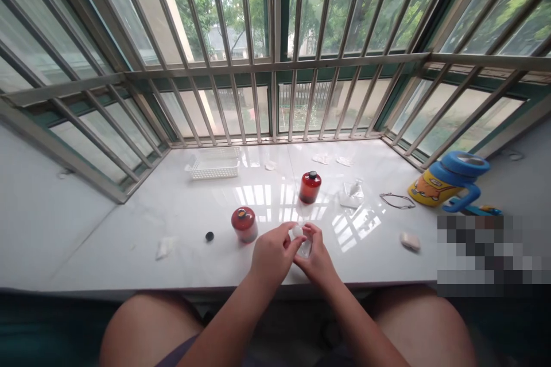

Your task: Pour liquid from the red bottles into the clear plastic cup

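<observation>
Near the front edge of the white ledge, my left hand [272, 251] pinches a small round whitish cap [297, 231] between thumb and fingers. My right hand [317, 258] is closed around a small clear bottle [305, 248] directly under that cap; fingers cover much of both. Just left of my hands stands an open-necked red-brown bottle [245, 226]. A black cap [209, 236] lies on the ledge to its left. Farther back, a second red-brown bottle [310, 188] stands with a black cap on.
A white plastic basket [214, 167] sits at the back left. To the right are a clear pump bottle [352, 192], a dark cord loop [396, 200], a beige lump [410, 241] and a blue-and-yellow mug [447, 180]. Crumpled tissue [164, 248] lies at left. Metal bars line the window.
</observation>
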Action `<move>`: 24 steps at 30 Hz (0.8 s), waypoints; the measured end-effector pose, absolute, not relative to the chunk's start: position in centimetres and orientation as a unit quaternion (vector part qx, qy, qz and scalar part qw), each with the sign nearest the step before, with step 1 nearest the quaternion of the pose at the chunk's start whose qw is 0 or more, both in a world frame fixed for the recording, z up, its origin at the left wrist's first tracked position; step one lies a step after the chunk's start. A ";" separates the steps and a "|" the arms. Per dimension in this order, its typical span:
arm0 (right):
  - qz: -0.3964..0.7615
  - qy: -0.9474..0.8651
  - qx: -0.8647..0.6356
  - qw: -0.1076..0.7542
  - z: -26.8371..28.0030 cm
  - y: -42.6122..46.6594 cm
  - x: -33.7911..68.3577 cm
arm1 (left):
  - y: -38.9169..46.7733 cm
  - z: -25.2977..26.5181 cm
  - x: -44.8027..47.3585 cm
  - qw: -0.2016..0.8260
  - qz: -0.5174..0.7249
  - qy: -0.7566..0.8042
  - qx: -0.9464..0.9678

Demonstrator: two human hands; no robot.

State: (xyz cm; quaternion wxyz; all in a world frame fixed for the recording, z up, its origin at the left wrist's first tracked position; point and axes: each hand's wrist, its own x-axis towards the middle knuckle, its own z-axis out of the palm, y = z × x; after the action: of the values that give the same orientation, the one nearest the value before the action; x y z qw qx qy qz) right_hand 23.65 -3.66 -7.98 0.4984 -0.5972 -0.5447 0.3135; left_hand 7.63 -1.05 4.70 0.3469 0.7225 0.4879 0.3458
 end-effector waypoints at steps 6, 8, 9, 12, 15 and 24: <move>0.319 -0.546 -0.597 0.495 -7.4 -3.9 23.6 | -3.4 7.1 5.8 0.360 0.418 0.466 0.691; 0.317 -0.550 -0.595 0.493 -7.2 -4.0 23.6 | -4.3 8.2 3.4 0.282 0.459 0.477 0.694; 0.315 -0.553 -0.595 0.490 -7.2 -4.0 23.6 | -4.7 8.7 1.9 0.222 0.475 0.484 0.701; 0.310 -0.560 -0.598 0.482 -7.1 -4.1 23.7 | -5.2 9.8 -3.3 -0.006 0.490 0.509 0.708; 0.304 -0.563 -0.598 0.482 -7.3 -4.0 23.8 | -3.9 9.4 -8.9 -0.125 0.381 0.589 0.701; 0.293 -0.568 -0.602 0.480 -7.4 -4.0 23.7 | 2.1 1.9 -19.9 0.033 0.026 0.764 0.643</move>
State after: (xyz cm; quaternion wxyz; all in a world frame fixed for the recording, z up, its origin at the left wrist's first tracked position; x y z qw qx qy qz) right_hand 23.69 -3.99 -7.39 0.4797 -0.6016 -0.5676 0.2929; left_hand -19.86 2.06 1.87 0.0334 0.6434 0.7644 0.0262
